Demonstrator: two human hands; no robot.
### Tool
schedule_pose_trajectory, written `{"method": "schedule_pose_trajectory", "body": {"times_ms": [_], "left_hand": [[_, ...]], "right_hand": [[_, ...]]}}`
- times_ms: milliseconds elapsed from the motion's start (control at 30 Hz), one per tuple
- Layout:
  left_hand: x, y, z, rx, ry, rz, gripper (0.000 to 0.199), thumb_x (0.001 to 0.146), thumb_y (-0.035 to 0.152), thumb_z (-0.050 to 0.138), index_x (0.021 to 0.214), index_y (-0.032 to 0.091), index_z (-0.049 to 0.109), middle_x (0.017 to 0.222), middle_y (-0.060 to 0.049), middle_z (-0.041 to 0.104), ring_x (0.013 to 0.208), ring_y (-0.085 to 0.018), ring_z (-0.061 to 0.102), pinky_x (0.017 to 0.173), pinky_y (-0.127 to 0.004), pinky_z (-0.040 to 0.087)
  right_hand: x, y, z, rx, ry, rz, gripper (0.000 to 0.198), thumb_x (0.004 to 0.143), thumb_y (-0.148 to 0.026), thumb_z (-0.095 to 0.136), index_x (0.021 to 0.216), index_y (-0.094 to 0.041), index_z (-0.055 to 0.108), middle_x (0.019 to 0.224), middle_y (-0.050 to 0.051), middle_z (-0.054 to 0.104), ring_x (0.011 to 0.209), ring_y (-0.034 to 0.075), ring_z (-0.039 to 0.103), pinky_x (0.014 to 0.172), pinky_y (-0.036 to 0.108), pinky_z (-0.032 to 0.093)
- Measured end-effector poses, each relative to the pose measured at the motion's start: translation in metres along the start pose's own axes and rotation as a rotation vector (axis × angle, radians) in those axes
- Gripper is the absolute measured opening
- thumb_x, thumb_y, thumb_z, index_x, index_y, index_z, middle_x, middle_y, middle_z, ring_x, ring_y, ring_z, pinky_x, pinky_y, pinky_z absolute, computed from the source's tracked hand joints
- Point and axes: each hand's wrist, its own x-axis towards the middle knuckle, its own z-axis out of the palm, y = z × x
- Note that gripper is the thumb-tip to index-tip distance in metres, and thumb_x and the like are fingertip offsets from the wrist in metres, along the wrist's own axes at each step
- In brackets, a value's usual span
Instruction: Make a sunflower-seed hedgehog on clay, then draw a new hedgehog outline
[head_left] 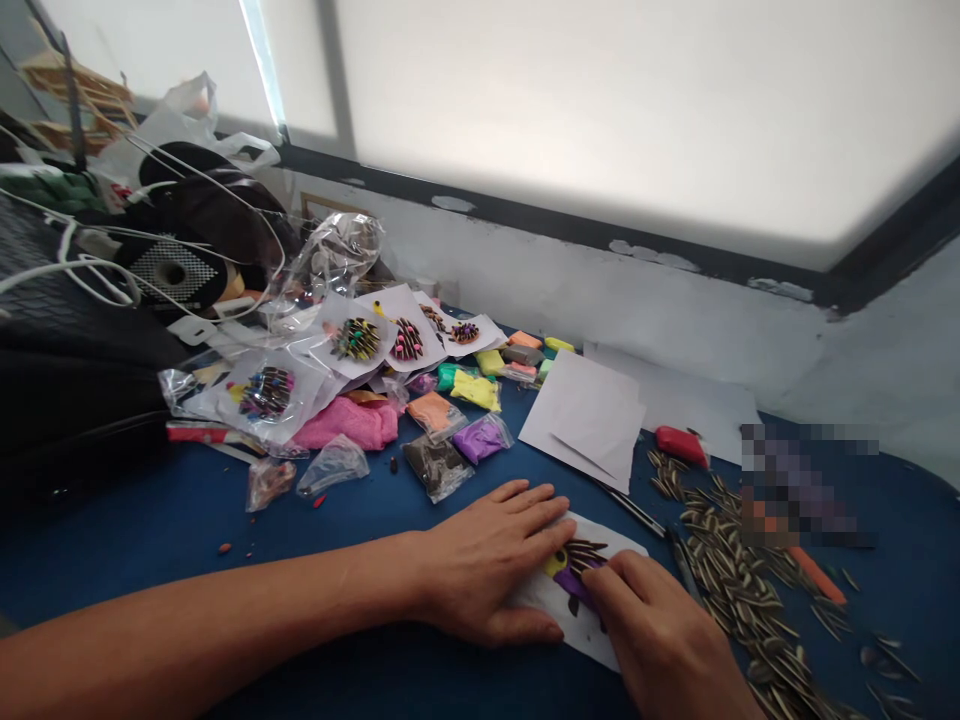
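Clay figure (571, 584), purple body with a yellow end and dark striped spines, is on a white sheet (596, 645) between the hands. Yellow end points up-left, at the left fingers. Long axis slants down-right; the lower end is hidden by the right fingers. Spines fan out to the right.

Left hand (491, 570): released, spread flat, palm down on the sheet's left part. Right hand (660, 620): fingers curled in at the purple clay; can't tell if they grasp anything.

Room: tight on the right, loose seed pile (739, 575) just beside the right hand. More on the left: blue table (352, 520) runs between left forearm and clear plastic bag (334, 467). Sheet's top edge is near a pen (634, 508).

Further out: brown packet (437, 467), purple packet (482, 438), paper stack (589, 405), red packet (682, 447). Back left: spiny pieces on overlapping white cards, below the wall (495, 255).
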Motion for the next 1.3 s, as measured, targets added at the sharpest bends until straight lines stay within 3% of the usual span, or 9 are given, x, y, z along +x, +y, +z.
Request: {"method": "schedule_pose_trajectory", "body": {"times_ms": [133, 300, 367, 500, 633, 833, 1133, 1300], "left_hand": [[0.0, -0.001, 0.002, -0.006, -0.001, 0.006, 0.077, 0.092, 0.06, 0.052, 0.147, 0.008, 0.036, 0.153, -0.02, 0.036, 0.144, -0.035, 0.028, 0.119, -0.047, 0.015], [0.0, -0.002, 0.002, -0.012, 0.002, 0.005, 0.079, 0.092, 0.063, 0.051, 0.147, 0.009, 0.036, 0.153, -0.021, 0.036, 0.144, -0.036, 0.028, 0.119, -0.048, 0.016], [0.0, -0.002, 0.0, -0.018, -0.011, 0.001, 0.08, 0.092, 0.063, 0.051, 0.148, 0.008, 0.035, 0.154, -0.021, 0.034, 0.144, -0.036, 0.028, 0.118, -0.049, 0.017], [0.0, -0.001, -0.003, -0.035, -0.035, -0.007, 0.08, 0.093, 0.063, 0.049, 0.15, 0.009, 0.033, 0.156, -0.019, 0.031, 0.145, -0.035, 0.025, 0.119, -0.049, 0.017], [0.001, -0.001, -0.005, -0.042, -0.041, -0.013, 0.082, 0.093, 0.065, 0.048, 0.15, 0.008, 0.033, 0.156, -0.019, 0.031, 0.145, -0.034, 0.025, 0.119, -0.048, 0.016], [0.001, -0.001, -0.004, -0.021, -0.037, -0.012, 0.082, 0.093, 0.065, 0.047, 0.15, 0.007, 0.034, 0.155, -0.019, 0.032, 0.145, -0.034, 0.026, 0.119, -0.05, 0.013], [0.002, -0.002, -0.004, -0.019, -0.033, -0.008, 0.083, 0.093, 0.066, 0.047, 0.15, 0.008, 0.033, 0.154, -0.02, 0.033, 0.145, -0.035, 0.027, 0.119, -0.05, 0.013], [0.002, 0.0, -0.005, -0.025, -0.046, -0.028, 0.083, 0.092, 0.064, 0.05, 0.15, 0.007, 0.034, 0.155, -0.019, 0.033, 0.145, -0.035, 0.026, 0.119, -0.051, 0.014]], "right_hand": [[0.0, 0.0, -0.001, -0.004, 0.037, -0.036, 0.029, 0.101, -0.019, 0.037, 0.085, -0.024, 0.061, 0.075, 0.002, 0.06, 0.065, 0.015, 0.062, 0.056, 0.023, 0.044], [0.001, 0.01, -0.018, -0.069, 0.143, 0.031, 0.024, 0.1, -0.027, 0.044, 0.089, -0.024, 0.065, 0.079, 0.002, 0.068, 0.067, 0.014, 0.067, 0.059, 0.024, 0.046], [0.0, 0.023, -0.025, -0.126, 0.165, 0.091, 0.027, 0.099, -0.032, 0.043, 0.089, -0.025, 0.066, 0.08, 0.003, 0.071, 0.065, 0.015, 0.069, 0.056, 0.024, 0.047], [-0.01, 0.061, -0.03, -0.252, 0.184, 0.365, 0.038, 0.095, -0.039, 0.036, 0.088, -0.025, 0.07, 0.086, 0.007, 0.075, 0.067, 0.023, 0.071, 0.049, 0.032, 0.05], [-0.021, 0.094, -0.024, -0.249, 0.087, 0.482, 0.039, 0.09, -0.042, 0.039, 0.081, -0.024, 0.073, 0.088, 0.01, 0.076, 0.057, 0.025, 0.067, 0.042, 0.035, 0.047], [-0.024, 0.108, -0.012, -0.241, 0.069, 0.481, 0.04, 0.086, -0.039, 0.042, 0.094, -0.02, 0.076, 0.102, 0.017, 0.074, 0.086, 0.035, 0.071, 0.055, 0.043, 0.054], [-0.021, 0.107, -0.008, -0.184, 0.064, 0.443, 0.037, 0.09, -0.04, 0.043, 0.094, -0.025, 0.077, 0.099, 0.011, 0.073, 0.101, 0.033, 0.067, 0.064, 0.041, 0.055], [-0.016, 0.112, -0.004, -0.143, 0.045, 0.426, 0.035, 0.09, -0.039, 0.045, 0.081, -0.022, 0.075, 0.092, 0.011, 0.072, 0.095, 0.03, 0.068, 0.073, 0.042, 0.055]]}}
